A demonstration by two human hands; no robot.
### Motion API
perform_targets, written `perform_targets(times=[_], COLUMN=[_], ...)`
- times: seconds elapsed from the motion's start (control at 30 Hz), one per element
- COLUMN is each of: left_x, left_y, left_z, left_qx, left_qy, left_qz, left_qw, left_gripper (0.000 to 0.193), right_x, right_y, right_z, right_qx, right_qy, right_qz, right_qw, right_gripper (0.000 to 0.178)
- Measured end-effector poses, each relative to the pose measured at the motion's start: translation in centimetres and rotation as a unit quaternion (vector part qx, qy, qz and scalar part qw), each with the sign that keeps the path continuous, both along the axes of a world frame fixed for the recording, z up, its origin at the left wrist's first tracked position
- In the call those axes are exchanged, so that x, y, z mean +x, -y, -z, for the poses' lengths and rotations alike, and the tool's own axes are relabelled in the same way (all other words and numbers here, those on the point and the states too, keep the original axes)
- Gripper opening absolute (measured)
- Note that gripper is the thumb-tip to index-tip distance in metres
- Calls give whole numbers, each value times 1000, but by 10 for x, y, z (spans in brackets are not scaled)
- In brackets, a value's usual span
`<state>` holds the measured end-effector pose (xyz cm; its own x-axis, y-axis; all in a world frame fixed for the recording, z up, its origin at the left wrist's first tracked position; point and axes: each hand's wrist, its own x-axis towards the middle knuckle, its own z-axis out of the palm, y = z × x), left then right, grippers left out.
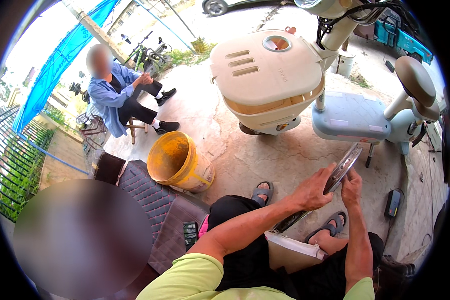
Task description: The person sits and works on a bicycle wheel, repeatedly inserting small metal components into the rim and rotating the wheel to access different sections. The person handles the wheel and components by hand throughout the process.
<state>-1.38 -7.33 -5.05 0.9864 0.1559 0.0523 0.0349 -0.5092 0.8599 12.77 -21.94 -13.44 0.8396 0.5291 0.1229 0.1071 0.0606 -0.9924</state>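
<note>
Between my two hands stands a shiny silver metal ring (pixel 352 154), tilted and seen nearly edge-on; it looks like a wheel rim, though its exact kind is unclear. My left hand (pixel 314 189) grips its left side, fingers bent over the edge. On the opposite side, my right hand (pixel 351 188) holds it with the fingers wrapped partly out of sight. Below my left forearm, a dark curved piece (pixel 291 220) shows between my knees, partly hidden by the arm. Under it is a pale, white-edged object (pixel 296 246), partly covered by my legs.
A scooter with a beige front basket (pixel 265 70) and pale blue footboard (pixel 350 117) stands ahead. At left are a yellow bucket (pixel 202 172), a quilted dark seat (pixel 147 197) and a seated person (pixel 112 95). A small black device (pixel 393 203) with a cable lies right.
</note>
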Motion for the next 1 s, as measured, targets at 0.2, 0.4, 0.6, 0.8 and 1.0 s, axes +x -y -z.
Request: perform_targets(times=[0.2,0.4,0.6,0.8,1.0], left_x=[-1,-2,-4,-1,-1], left_y=[2,1,1,-4,-5], left_z=[1,4,-5,6,3], left_qx=[-4,6,-7,7,1], left_qy=[2,19,14,81,46], left_qz=[1,6,-9,-19,-11], left_qw=[1000,1000,1000,996,999], left_gripper=[88,88,84,81,80], right_x=[-2,-13,-15,-24,-20], right_y=[2,-1,-1,-4,-1], right_z=[-7,-19,-14,-16,-18], right_qx=[-37,-99,-78,-102,-84], right_qy=[38,183,111,130,42], right_qz=[7,60,29,-23,-22], right_qw=[999,976,990,986,995], right_gripper=[18,20,21,22,21])
